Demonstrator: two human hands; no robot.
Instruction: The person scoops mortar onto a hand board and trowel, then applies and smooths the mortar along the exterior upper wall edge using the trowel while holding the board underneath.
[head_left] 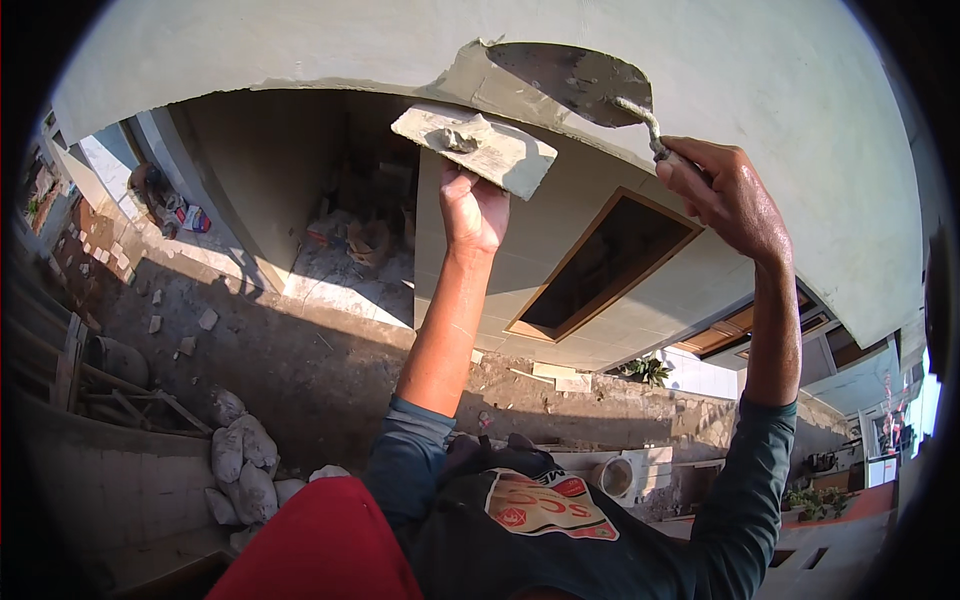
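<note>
Right hand [725, 195] clenches the stiff trowel [575, 80] by its handle; left hand [473, 210] grips the mortar-laden hawk [480, 148] from beneath, likely heavy.

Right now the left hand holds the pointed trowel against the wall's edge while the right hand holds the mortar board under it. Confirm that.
Not quite: the hands are swapped. The head view shows the right hand gripping the pointed trowel against the wall's edge, while the left hand holds the mortar board under it.

Dirt ground [300, 370] below: filled sacks [243, 462], scattered stone pieces [185, 345], timber [130, 395].
</note>
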